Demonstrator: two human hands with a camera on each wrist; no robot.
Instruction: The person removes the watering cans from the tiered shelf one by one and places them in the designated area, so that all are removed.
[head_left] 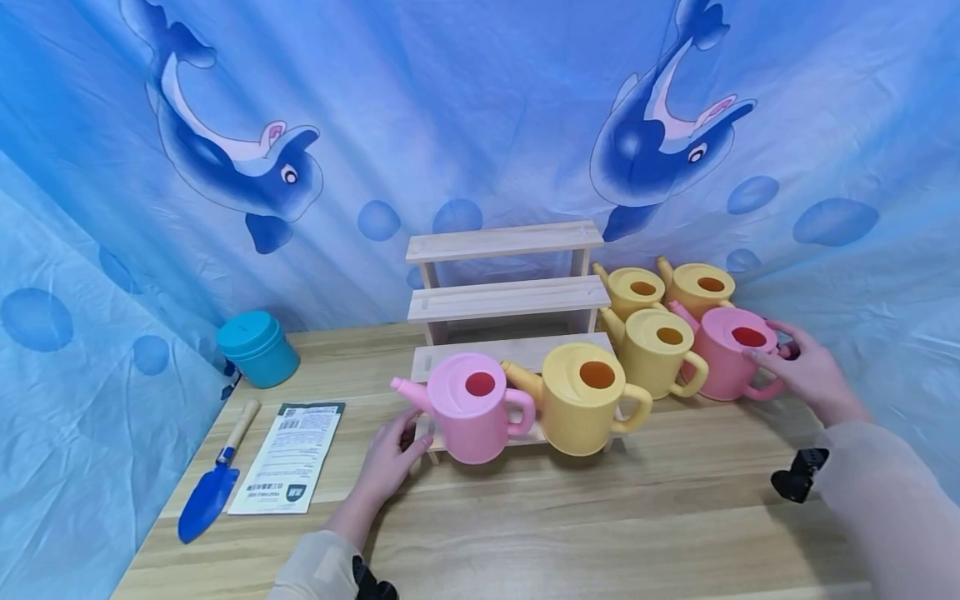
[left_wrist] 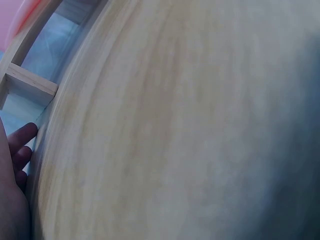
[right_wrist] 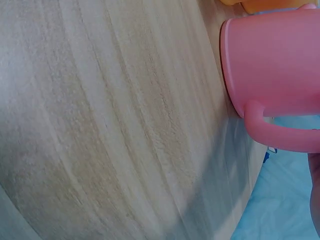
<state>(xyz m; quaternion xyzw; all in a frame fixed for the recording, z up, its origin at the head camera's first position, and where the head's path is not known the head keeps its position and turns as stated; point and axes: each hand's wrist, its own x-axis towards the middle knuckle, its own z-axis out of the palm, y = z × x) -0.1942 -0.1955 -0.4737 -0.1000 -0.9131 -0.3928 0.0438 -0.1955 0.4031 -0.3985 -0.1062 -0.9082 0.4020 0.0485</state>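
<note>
My right hand (head_left: 813, 375) holds a deep pink watering can (head_left: 722, 358) by its handle, thumb near the top opening. In the right wrist view, that pink can (right_wrist: 280, 65) has its base at the wooden table, with little of the hand showing. On the lowest step of a wooden tiered stand (head_left: 510, 300) are a light pink watering can (head_left: 471, 425) and a yellow watering can (head_left: 577, 412), spouts to the left. My left hand (head_left: 386, 458) is at that step's left end, beside the light pink can. Its loosely bent fingers (left_wrist: 22, 135) hold nothing.
Several yellow watering cans (head_left: 656, 354) crowd the stand's right side, next to the deep pink one. To the left are a teal lidded tub (head_left: 257, 350), a blue trowel (head_left: 210, 500) and a white printed packet (head_left: 288, 458). A blue dolphin curtain (head_left: 465, 108) hangs behind the table.
</note>
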